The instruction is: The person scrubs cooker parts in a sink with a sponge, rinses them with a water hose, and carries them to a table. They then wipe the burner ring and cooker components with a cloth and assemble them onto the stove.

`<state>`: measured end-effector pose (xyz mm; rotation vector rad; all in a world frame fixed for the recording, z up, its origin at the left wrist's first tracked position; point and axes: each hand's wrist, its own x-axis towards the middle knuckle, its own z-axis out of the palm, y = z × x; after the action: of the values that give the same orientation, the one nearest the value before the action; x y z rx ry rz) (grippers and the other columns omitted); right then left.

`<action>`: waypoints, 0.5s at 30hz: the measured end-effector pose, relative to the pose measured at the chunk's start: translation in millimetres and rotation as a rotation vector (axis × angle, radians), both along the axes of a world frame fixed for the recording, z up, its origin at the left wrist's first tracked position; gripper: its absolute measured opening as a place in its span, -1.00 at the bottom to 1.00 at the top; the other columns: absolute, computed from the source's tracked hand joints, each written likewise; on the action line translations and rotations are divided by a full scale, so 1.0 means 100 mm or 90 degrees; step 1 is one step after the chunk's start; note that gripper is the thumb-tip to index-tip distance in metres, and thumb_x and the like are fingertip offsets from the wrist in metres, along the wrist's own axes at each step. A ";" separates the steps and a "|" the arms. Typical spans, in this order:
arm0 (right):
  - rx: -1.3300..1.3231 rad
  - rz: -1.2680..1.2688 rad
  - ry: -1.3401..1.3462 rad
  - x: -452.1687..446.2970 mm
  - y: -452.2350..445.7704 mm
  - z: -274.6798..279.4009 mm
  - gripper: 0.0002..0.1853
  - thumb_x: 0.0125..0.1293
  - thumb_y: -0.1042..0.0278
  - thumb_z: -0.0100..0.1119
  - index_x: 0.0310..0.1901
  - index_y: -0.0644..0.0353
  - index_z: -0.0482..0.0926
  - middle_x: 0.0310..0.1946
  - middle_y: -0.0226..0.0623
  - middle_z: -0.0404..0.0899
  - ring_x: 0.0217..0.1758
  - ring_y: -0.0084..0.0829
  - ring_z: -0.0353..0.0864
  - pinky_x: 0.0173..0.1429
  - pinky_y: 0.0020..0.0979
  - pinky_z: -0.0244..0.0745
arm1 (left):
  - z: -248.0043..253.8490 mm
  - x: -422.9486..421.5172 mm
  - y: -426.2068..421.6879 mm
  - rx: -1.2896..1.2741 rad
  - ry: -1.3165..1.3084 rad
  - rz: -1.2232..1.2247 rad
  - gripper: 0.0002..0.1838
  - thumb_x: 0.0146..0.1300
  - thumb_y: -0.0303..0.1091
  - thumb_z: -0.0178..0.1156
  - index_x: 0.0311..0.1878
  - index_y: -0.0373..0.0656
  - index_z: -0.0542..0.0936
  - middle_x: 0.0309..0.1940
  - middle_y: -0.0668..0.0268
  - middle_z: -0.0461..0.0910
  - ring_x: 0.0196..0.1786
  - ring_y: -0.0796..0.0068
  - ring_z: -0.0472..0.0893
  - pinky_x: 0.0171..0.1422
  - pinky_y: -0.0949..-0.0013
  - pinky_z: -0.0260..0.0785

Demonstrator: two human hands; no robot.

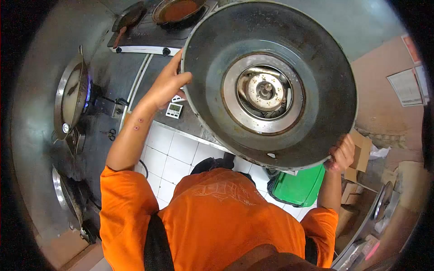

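A large, round, dark metal bowl [208, 99] fills the upper middle of the head view, tilted so its inside faces me. At its centre a shiny steel ring [230, 106] surrounds a pale round metal hub [271, 92] with small holes and a middle bolt. My left hand [171, 85] is closed on the bowl's left rim, thumb on the near side. The lower right rim is gripped by my right hand [342, 154], its fingers curled over the edge. Whether anything supports the bowl from beneath is hidden.
A stove [144, 49] at the back carries a pan [176, 11] of brown contents. On the left, a wok [72, 95] sits over a blue flame. A white timer [173, 110] lies on the counter. Below right are a green bin [298, 187] and a cardboard box [359, 151].
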<state>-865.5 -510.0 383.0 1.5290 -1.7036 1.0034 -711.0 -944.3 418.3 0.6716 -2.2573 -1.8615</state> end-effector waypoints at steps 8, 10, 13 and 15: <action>-0.117 -0.149 -0.054 0.16 0.06 -0.16 -0.47 0.48 -0.06 -0.17 -0.38 0.29 0.50 -0.39 -0.11 0.51 -0.23 -0.18 0.50 0.00 -0.09 0.49 | 0.02 0.15 0.08 0.019 -0.042 0.016 -0.26 0.30 -0.13 0.04 0.52 -0.03 0.08 0.31 0.19 0.34 0.22 0.35 0.42 0.13 0.26 0.41; -0.228 -0.200 -0.125 0.29 0.12 -0.44 -0.54 0.48 -0.03 -0.13 -0.24 0.29 0.48 -0.26 -0.12 0.50 -0.14 -0.21 0.48 0.09 -0.13 0.44 | -0.35 0.27 -0.04 0.183 0.085 0.069 -0.30 0.41 -0.03 -0.01 0.53 0.03 0.02 0.35 0.08 0.27 0.26 0.19 0.44 0.04 0.15 0.57; -0.389 -0.310 -0.357 0.69 0.30 -0.87 -0.72 0.49 0.19 -0.08 -0.02 0.27 0.40 -0.06 -0.17 0.44 -0.03 -0.32 0.45 0.20 -0.26 0.35 | -0.65 0.62 0.05 0.184 0.152 0.164 -0.34 0.45 0.07 -0.08 0.50 0.02 0.11 0.37 0.09 0.26 0.24 0.17 0.46 0.10 0.16 0.53; -0.393 -0.422 -0.511 1.06 0.43 -1.23 -0.80 0.49 0.31 -0.10 -0.08 0.27 0.42 -0.15 -0.21 0.46 -0.09 -0.38 0.46 0.10 -0.32 0.38 | -0.90 0.93 0.19 0.236 0.193 0.216 -0.42 0.46 0.06 -0.09 0.40 -0.07 0.25 0.28 0.12 0.38 0.16 0.22 0.52 0.09 0.16 0.52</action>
<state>-759.3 -466.8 259.6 0.1073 -1.9119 1.6488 -617.6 -925.5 327.9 0.7080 -1.5244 -2.0531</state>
